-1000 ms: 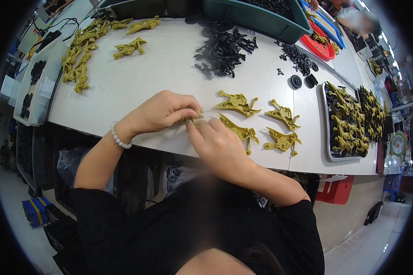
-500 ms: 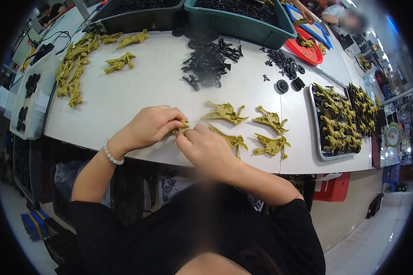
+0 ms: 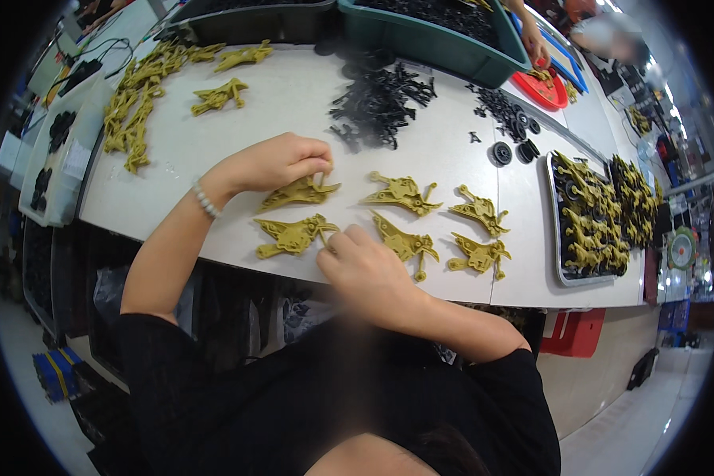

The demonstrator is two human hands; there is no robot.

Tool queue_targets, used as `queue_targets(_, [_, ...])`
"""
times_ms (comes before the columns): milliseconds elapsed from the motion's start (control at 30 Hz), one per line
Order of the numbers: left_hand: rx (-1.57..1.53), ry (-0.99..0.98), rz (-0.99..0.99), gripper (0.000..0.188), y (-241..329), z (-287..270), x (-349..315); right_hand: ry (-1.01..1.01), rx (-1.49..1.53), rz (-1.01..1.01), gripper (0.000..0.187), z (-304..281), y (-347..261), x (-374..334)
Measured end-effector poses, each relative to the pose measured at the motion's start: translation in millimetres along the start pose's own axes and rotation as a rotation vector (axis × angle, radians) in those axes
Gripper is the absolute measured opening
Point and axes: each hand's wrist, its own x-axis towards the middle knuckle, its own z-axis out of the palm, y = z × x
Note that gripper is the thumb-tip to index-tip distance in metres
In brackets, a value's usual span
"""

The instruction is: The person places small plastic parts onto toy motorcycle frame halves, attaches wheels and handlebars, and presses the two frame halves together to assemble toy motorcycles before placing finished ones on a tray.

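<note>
Two olive-yellow molded plastic pieces lie one above the other in front of me: an upper piece (image 3: 297, 195) and a lower piece (image 3: 288, 236). My left hand (image 3: 282, 163), with a beaded bracelet at the wrist, pinches a slim end at the right of the upper piece. At the right end of the lower piece, my right hand (image 3: 369, 274) has its thumb and fingers closed on a thin arm of it. Similar yellow pieces lie just to the right, among them one (image 3: 404, 194) at the top and another (image 3: 480, 210) farther right.
Black small parts (image 3: 385, 103) are heaped at the table's middle back, before a green bin (image 3: 444, 51). Black wheels (image 3: 501, 153) lie right of them. A metal tray (image 3: 559, 238) holds assembled yellow pieces. More yellow pieces (image 3: 135, 103) pile at left. Another person's hand (image 3: 534, 44) reaches over a red tray (image 3: 531, 89).
My hands have moved apart, the left one up and away. The two yellow pieces under them now show separately on the table. The whole view has shifted slightly.
</note>
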Motion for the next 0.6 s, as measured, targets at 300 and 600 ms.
queue_targets(300, [0.274,0.203,0.17,0.025,3,12,3,-0.082,-0.196,0.046,0.006,-17,1,-10])
queue_targets(600, [1.153,0.844,0.065,0.015,-92,-76,-42,0.045,-0.151,-0.042,0.011,-42,20,27])
